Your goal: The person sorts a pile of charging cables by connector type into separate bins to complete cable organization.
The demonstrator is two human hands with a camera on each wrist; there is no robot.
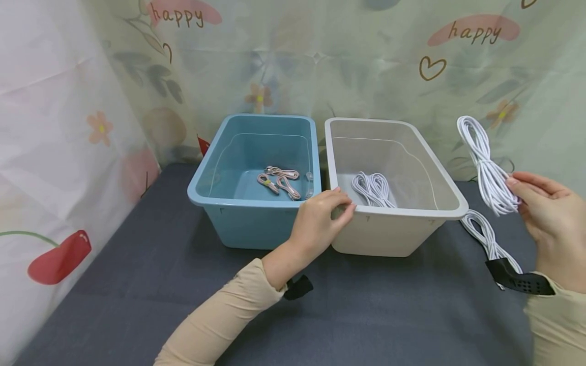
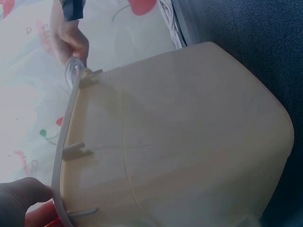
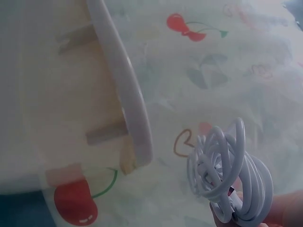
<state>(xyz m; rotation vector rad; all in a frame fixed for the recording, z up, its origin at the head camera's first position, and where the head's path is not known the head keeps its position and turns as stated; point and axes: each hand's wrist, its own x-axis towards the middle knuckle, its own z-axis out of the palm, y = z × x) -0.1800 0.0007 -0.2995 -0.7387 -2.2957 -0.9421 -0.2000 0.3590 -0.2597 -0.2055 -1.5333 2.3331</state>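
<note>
My right hand point(image 1: 551, 213) pinches a coiled white cable point(image 1: 487, 168) in the air, right of the white bin point(image 1: 393, 231). In the right wrist view the same coiled cable point(image 3: 229, 177) shows its loops close to the camera. Another white cable bundle point(image 1: 487, 236) lies on the table below it, partly behind the right wrist strap. My left hand point(image 1: 320, 218) grips the near left corner of the white bin's rim, thumb and fingers on either side of it. Inside the white bin sits a coiled white cable point(image 1: 373, 189).
A blue bin point(image 1: 256, 221) stands left of the white one, a narrow gap between them. Several small pinkish cables point(image 1: 281, 178) lie on its floor, tied in bundles. Dark grey cloth point(image 1: 114, 300) covers the table, and a patterned curtain point(image 1: 293, 61) hangs behind the bins.
</note>
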